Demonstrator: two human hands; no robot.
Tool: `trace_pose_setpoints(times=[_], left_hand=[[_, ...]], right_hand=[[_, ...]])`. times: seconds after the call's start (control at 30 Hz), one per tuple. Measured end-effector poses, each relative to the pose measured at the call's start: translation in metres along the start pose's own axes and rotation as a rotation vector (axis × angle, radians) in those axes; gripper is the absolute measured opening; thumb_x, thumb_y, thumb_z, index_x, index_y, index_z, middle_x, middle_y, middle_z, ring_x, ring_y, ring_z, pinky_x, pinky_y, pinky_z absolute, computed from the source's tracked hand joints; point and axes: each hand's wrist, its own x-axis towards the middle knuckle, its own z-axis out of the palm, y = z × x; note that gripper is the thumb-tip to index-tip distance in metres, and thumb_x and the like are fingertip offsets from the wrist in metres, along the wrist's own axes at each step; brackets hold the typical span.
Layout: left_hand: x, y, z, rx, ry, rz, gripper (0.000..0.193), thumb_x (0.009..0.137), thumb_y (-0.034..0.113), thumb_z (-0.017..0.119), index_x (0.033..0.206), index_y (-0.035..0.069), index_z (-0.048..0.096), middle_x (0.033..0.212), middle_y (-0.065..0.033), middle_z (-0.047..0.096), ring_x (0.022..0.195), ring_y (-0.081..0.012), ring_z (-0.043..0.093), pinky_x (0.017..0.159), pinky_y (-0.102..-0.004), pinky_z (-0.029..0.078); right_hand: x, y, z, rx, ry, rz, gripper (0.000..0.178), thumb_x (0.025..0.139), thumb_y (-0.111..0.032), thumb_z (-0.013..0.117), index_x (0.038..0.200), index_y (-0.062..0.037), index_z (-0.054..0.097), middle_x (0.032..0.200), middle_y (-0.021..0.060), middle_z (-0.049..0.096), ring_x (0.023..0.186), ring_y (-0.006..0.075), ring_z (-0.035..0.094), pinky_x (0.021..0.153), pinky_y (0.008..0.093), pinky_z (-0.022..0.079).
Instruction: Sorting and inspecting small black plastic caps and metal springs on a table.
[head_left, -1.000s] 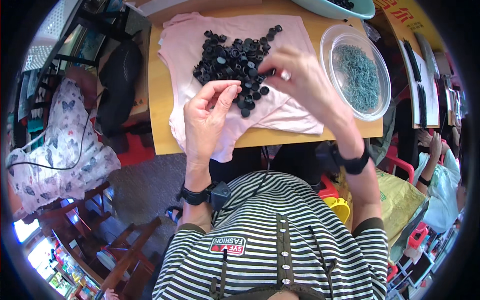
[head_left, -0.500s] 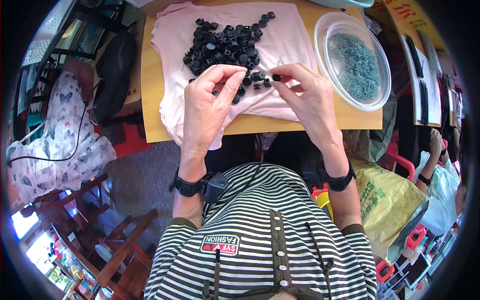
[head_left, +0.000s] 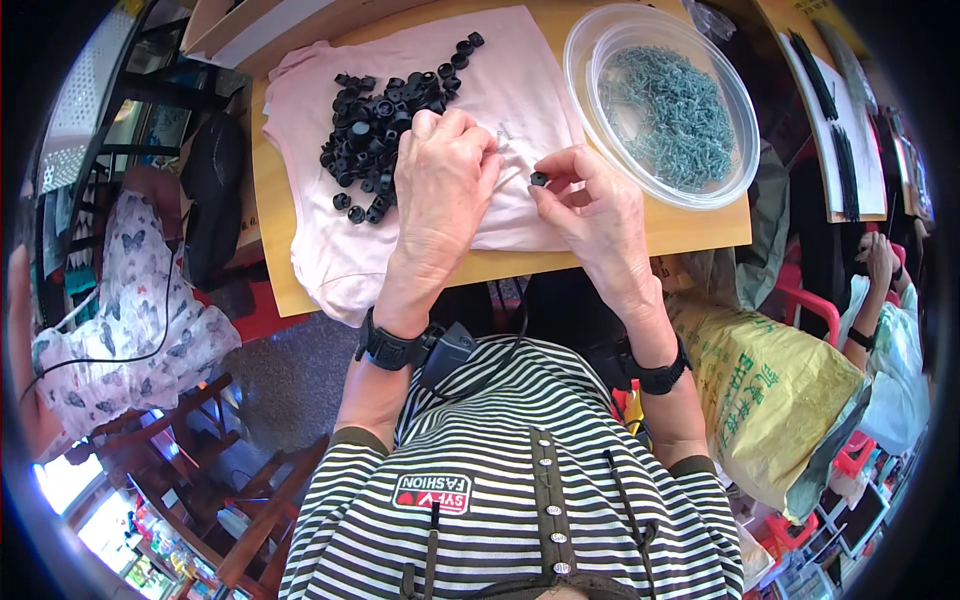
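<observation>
A heap of small black round plastic caps (head_left: 362,135) lies on a pale pink cloth (head_left: 300,90) on the wooden table. My left hand (head_left: 440,190) is closed, back upward, over the right side of the heap. Its fingertips are turned inward and hidden, so what they hold does not show. Just right of it, a few thin screws (head_left: 506,132) lie on the cloth. My right hand (head_left: 600,212) pinches one black plastic cap (head_left: 539,179) between thumb and forefinger, just above the cloth's right part.
A round clear plastic tub (head_left: 585,125) full of grey-blue screws (head_left: 672,118) stands at the right of the table (head_left: 715,222). A cardboard box (head_left: 270,35) is at the far left. Beside me on the right is a yellow sack (head_left: 765,390); another person's hands (head_left: 880,262) show beyond it.
My left hand has turned over from a raised pinch and reached down toward the cloth. The right hand still holds the black cap. The whole view has shifted slightly.
</observation>
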Motion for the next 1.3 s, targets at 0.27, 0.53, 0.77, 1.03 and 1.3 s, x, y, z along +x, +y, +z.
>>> trace_pose_setpoints(times=[0.27, 0.53, 0.77, 1.03, 1.3], left_hand=[[-0.002, 0.001, -0.009, -0.052, 0.007, -0.006, 0.010, 0.072, 0.010, 0.073, 0.079, 0.006, 0.069, 0.085, -0.0042, 0.062, 0.085, -0.0226, 0.055, 0.076, -0.0338, 0.045], [-0.012, 0.018, -0.042, -0.343, -0.006, 0.029, 0.010, 0.073, 0.004, 0.073, 0.082, 0.004, 0.069, 0.085, -0.0077, 0.064, 0.083, -0.0205, 0.058, 0.073, -0.0287, 0.045], [-0.014, 0.016, -0.048, -0.238, -0.035, 0.118, 0.013, 0.070, 0.003, 0.071, 0.081, 0.004, 0.064, 0.087, -0.0066, 0.062, 0.083, -0.0231, 0.058, 0.073, -0.0323, 0.045], [-0.017, 0.019, -0.054, -0.028, -0.037, 0.278, 0.015, 0.066, 0.003, 0.070, 0.078, 0.008, 0.062, 0.086, -0.0024, 0.061, 0.081, -0.0208, 0.055, 0.071, -0.0325, 0.039], [-0.029, 0.012, -0.045, -0.121, -0.111, 0.223, 0.020, 0.068, 0.006, 0.073, 0.087, 0.007, 0.066, 0.091, -0.0033, 0.062, 0.085, -0.0215, 0.056, 0.075, -0.0328, 0.042]], right_hand=[[-0.004, 0.009, -0.001, 0.501, -0.031, 0.196, 0.021, 0.084, -0.001, 0.064, 0.105, -0.0003, 0.062, 0.090, 0.0019, 0.065, 0.078, 0.0087, 0.062, 0.074, 0.0240, 0.052], [-0.004, 0.008, -0.006, 0.799, -0.117, 0.279, 0.028, 0.088, -0.007, 0.064, 0.114, 0.0022, 0.060, 0.095, 0.0064, 0.065, 0.086, 0.0105, 0.062, 0.075, 0.0242, 0.052], [-0.007, 0.000, -0.008, 0.838, -0.188, 0.307, 0.026, 0.087, -0.012, 0.067, 0.109, 0.0009, 0.064, 0.094, 0.0052, 0.066, 0.082, 0.0096, 0.061, 0.074, 0.0238, 0.052], [-0.014, 0.001, -0.002, 0.773, -0.210, 0.316, 0.025, 0.088, -0.014, 0.066, 0.108, -0.0001, 0.065, 0.089, 0.0043, 0.066, 0.075, 0.0088, 0.061, 0.072, 0.0220, 0.050], [-0.022, 0.005, -0.001, 0.791, -0.227, 0.337, 0.024, 0.088, -0.013, 0.066, 0.108, 0.0016, 0.065, 0.092, 0.0042, 0.067, 0.080, 0.0079, 0.061, 0.073, 0.0220, 0.050]])
